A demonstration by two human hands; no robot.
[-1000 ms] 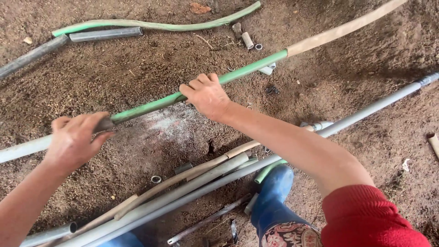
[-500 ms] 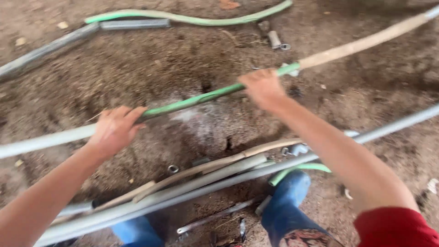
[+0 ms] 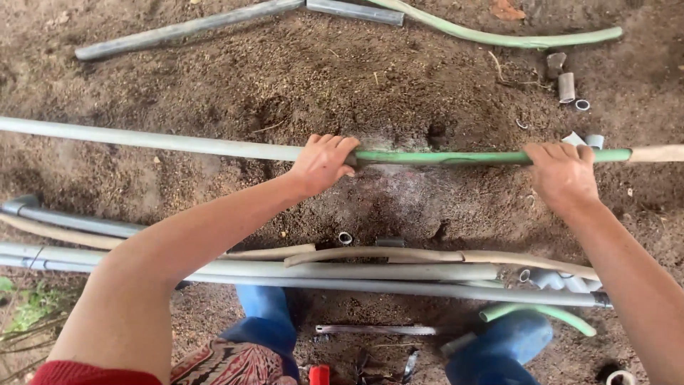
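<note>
Left hand: the left hand (image 3: 322,162) is curled closed over the grey pipe (image 3: 149,140), right where it meets the green hose (image 3: 456,157).
Right hand: the right hand (image 3: 563,173) is clamped round the same hose further along, just short of the tan hose (image 3: 659,152).
Why held so: hands set apart on one line keep it straight and raised off the soil (image 3: 399,85), probably bracing the joint.
Joint: partly hidden by fingers; seating unclear.
Nearer the body: loose pipes (image 3: 342,274) and a hacksaw blade (image 3: 375,330).
</note>
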